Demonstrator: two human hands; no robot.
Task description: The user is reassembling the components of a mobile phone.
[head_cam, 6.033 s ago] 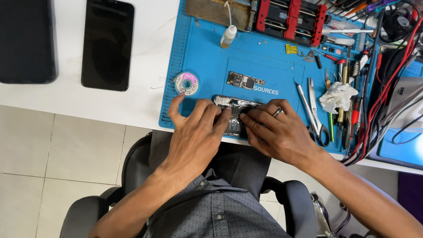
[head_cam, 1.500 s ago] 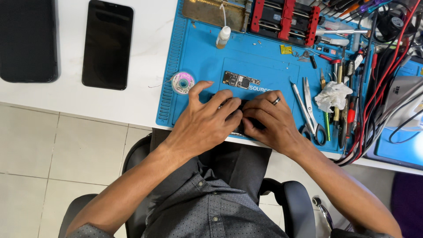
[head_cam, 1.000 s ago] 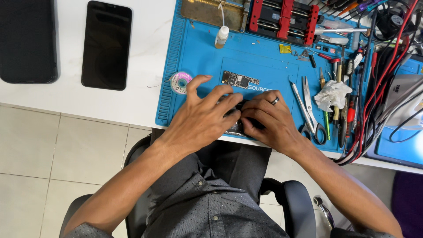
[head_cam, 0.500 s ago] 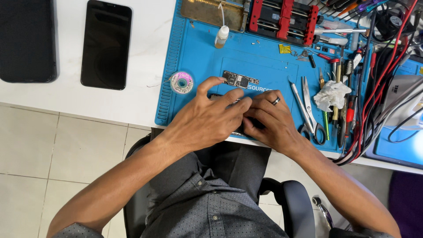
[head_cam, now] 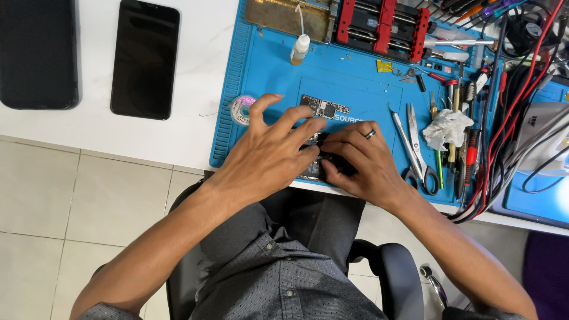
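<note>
Both hands on an opened phone at the near edge of a blue mat

The phone (head_cam: 312,168) lies on the mat (head_cam: 267,71), mostly hidden — the left hand (head_cam: 267,157) presses flat on it, fingers spread, grip wide; the right hand (head_cam: 355,160), wearing a ring, pinches its right part. Just beyond sits a small circuit board (head_cam: 324,108); scissors (head_cam: 418,154) lie right, two dark phones (head_cam: 145,58) left on the white surface (head_cam: 195,118).

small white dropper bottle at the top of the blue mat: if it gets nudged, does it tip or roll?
The dropper bottle stands upright on the blue mat, tall and narrow over a small base, so a sideways nudge would probably tip it. Its body looks round, so once down it may roll, though the mat likely slows it. It looks like light plastic, easy to knock; how full it is can't be seen.
</note>
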